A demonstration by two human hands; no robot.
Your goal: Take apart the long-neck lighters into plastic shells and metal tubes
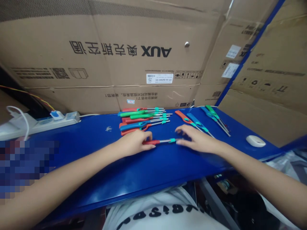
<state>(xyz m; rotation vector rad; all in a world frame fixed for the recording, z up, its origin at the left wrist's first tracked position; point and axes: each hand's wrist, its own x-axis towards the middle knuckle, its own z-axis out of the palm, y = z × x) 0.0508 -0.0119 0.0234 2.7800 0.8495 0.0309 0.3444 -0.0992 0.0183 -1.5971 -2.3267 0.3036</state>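
Observation:
My left hand (135, 142) is closed around the handle of a red long-nosed lighter (153, 142), which lies level just above or on the blue table. Its metal tube points right and carries a small green collar (172, 140). My right hand (196, 139) is at the tube's tip with thumb and fingers apart; whether the thumb touches the tip I cannot tell. Behind my left hand lies a pile of red, green and blue lighters (141, 116), tubes to the right. Beyond my right hand are an orange lighter (183, 117) and a blue lighter (195, 119).
Farther right lie a blue lighter (208, 113) and a green lighter (212, 111). A white roundish object (255, 141) sits near the table's right edge. On the left is a white power strip (69, 119) with a plug. Cardboard walls (96, 73) enclose the blue table (100, 185).

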